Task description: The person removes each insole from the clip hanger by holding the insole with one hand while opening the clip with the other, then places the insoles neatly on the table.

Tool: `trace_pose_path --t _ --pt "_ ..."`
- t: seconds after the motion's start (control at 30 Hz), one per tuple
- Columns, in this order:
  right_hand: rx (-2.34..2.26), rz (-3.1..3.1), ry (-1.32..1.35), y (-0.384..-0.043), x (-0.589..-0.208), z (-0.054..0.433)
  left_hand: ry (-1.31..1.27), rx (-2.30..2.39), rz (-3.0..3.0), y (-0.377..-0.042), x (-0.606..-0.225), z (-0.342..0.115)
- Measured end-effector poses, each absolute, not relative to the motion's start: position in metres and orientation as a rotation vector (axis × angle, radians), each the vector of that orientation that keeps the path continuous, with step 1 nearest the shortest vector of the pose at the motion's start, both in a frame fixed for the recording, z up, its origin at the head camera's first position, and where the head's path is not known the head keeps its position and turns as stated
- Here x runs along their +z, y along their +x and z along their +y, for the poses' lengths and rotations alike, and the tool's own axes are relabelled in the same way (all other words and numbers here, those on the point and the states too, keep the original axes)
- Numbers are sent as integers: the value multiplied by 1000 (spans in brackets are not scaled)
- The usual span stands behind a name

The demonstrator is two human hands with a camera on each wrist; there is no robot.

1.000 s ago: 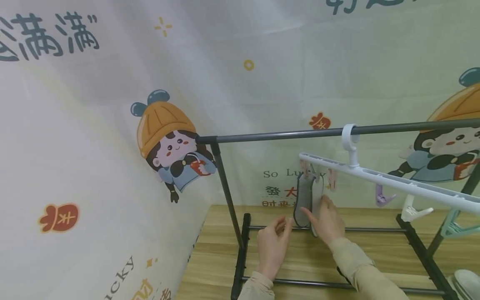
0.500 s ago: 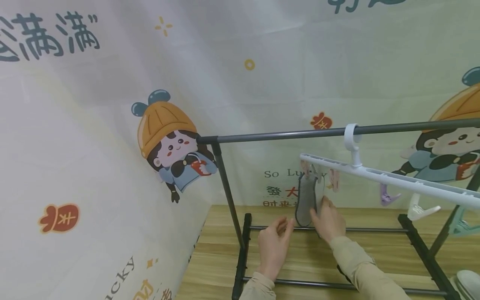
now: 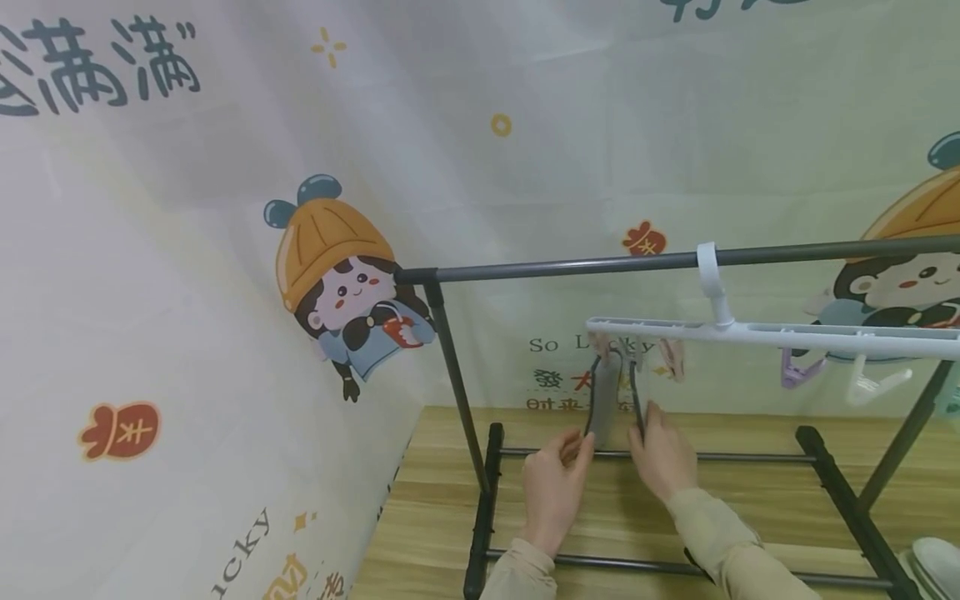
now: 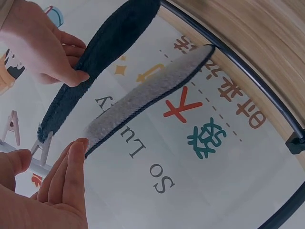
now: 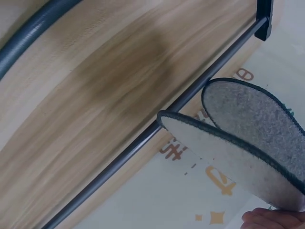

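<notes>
Here, one insole (image 4: 119, 33) pinched between right fingers (image 4: 76, 78), second insole (image 4: 147, 88) beside straightened left fingers (image 4: 71, 167), contact unclear.

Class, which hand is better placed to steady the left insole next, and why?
Probably the left hand: it is right beside the left insole, while the right hand is occupied with the other insole.

Head camera: worn high and set back, facing forward and down across the worktop (image 3: 420, 517) to the backdrop (image 3: 465, 192) beyond its far edge. Left wrist camera: close to the insoles (image 4: 145, 93), facing the backdrop (lettering (image 4: 183, 106) appears nearly inverted). Right wrist camera: also close, facing down toward the worktop's far edge. Both wrist views share the insoles and the rack's rear lower rail (image 5: 143, 139).
</notes>
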State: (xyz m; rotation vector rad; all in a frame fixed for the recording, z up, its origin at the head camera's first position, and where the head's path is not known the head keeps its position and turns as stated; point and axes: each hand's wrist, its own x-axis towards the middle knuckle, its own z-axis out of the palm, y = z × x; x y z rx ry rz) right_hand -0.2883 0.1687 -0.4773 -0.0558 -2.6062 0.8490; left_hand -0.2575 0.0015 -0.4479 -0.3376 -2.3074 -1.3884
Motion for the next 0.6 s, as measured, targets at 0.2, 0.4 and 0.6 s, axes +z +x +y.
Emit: trace_pose_path --t 0.2,0.4,0.6 --pt "860 -2628 -60 -278 -481 170 -373 -1386 -2291 -257 -444 8" --pt "861 -2608 -59 -271 -484 171 -399 -1391 -2306 -260 -441 13" --pt "862 -2630 -66 -262 -486 170 -403 -1360 -2331 -262 -436 19"
